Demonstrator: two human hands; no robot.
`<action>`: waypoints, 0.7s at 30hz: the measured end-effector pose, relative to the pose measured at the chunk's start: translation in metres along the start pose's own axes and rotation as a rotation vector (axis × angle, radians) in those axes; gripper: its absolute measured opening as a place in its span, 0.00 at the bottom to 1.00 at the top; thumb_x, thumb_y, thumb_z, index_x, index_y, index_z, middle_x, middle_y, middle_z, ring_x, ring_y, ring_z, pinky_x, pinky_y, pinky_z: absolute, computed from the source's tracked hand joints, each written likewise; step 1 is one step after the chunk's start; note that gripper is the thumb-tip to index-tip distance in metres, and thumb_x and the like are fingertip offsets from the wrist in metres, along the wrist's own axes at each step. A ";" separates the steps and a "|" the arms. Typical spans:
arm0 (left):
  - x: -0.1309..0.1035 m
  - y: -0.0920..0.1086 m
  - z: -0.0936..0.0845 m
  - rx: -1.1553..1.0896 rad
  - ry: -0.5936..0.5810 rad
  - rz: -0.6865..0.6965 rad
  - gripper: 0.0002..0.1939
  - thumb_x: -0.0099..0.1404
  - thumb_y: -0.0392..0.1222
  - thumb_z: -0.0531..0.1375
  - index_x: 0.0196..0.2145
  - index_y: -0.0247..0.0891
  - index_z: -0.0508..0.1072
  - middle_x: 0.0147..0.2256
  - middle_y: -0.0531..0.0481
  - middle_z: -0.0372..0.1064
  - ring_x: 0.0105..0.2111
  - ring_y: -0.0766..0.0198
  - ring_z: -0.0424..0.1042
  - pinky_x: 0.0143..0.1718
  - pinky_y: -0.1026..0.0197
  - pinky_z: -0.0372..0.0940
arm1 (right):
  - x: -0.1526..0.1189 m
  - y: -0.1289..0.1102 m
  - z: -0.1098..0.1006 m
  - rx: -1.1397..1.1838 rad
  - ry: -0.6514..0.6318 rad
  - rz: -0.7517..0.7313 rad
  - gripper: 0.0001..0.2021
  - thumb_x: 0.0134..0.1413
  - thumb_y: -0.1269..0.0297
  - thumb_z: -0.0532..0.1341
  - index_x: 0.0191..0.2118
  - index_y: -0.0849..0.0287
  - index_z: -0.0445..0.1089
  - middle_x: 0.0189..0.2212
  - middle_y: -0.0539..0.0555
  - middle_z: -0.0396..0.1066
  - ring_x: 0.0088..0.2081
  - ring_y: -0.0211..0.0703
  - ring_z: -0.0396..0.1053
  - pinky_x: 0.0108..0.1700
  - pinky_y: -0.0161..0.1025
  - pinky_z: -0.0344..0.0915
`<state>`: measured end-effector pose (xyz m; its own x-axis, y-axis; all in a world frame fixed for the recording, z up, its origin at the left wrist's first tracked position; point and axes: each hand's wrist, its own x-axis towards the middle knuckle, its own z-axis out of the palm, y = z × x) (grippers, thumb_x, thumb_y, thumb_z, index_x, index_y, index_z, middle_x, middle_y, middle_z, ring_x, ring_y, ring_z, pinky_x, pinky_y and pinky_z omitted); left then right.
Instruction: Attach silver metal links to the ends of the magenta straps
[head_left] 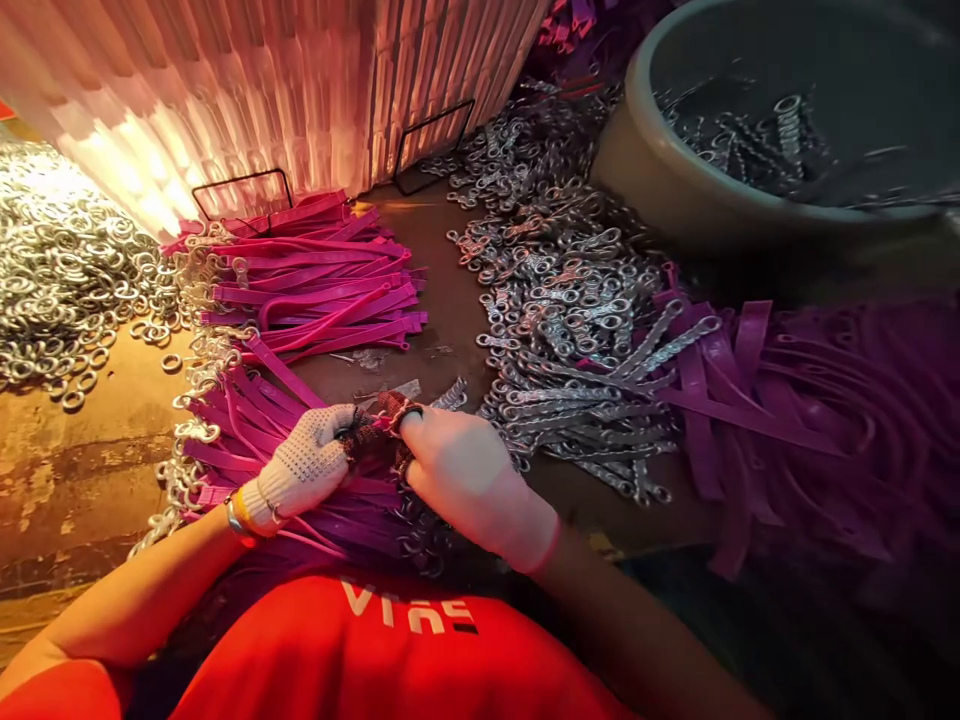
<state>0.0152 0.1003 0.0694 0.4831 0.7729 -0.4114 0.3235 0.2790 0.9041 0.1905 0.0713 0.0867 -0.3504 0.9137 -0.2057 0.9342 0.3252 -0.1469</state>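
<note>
My left hand (315,455), in a dotted pale glove with dark fingertips, is closed near the middle of the view. Close beside it on the right, my right hand (457,470), in a pale glove, is also closed. Between the fingertips shows a small pink end with a metal piece; the fingers hide most of it. Beneath and behind my hands lie purple-pink straps (251,400) with metal rings at their left ends. Further up is another bundle of pink straps (322,290).
Loose metal rings (67,270) are heaped at the left. Twisted metal links (577,330) are piled to the right, beside more purple straps (810,400). A large tub (645,130) holding metal links stands at the upper right. A ribbed translucent panel (300,100) rises at the back.
</note>
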 end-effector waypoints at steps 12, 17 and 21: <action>0.004 -0.005 0.001 -0.017 -0.040 -0.070 0.09 0.63 0.40 0.57 0.27 0.35 0.69 0.17 0.57 0.60 0.17 0.74 0.54 0.18 0.71 0.49 | -0.006 -0.006 0.020 -0.108 0.045 -0.191 0.13 0.62 0.73 0.51 0.31 0.63 0.72 0.25 0.60 0.73 0.28 0.44 0.69 0.27 0.40 0.48; 0.003 -0.002 -0.003 -0.203 -0.025 -0.179 0.16 0.63 0.46 0.62 0.46 0.35 0.74 0.17 0.58 0.59 0.14 0.74 0.52 0.14 0.71 0.47 | -0.021 0.005 0.016 0.017 0.085 -0.113 0.06 0.56 0.66 0.61 0.32 0.61 0.74 0.31 0.60 0.74 0.34 0.46 0.70 0.33 0.40 0.57; 0.006 0.000 -0.010 -0.527 0.146 -0.179 0.17 0.64 0.43 0.61 0.50 0.37 0.71 0.18 0.58 0.61 0.13 0.75 0.52 0.12 0.73 0.47 | -0.026 0.071 0.009 0.140 0.326 0.137 0.11 0.57 0.62 0.61 0.40 0.62 0.76 0.43 0.62 0.74 0.44 0.50 0.69 0.45 0.43 0.63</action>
<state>0.0099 0.1106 0.0680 0.3289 0.7475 -0.5772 -0.0773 0.6304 0.7724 0.2658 0.0683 0.0726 -0.1621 0.9833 0.0823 0.9447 0.1788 -0.2750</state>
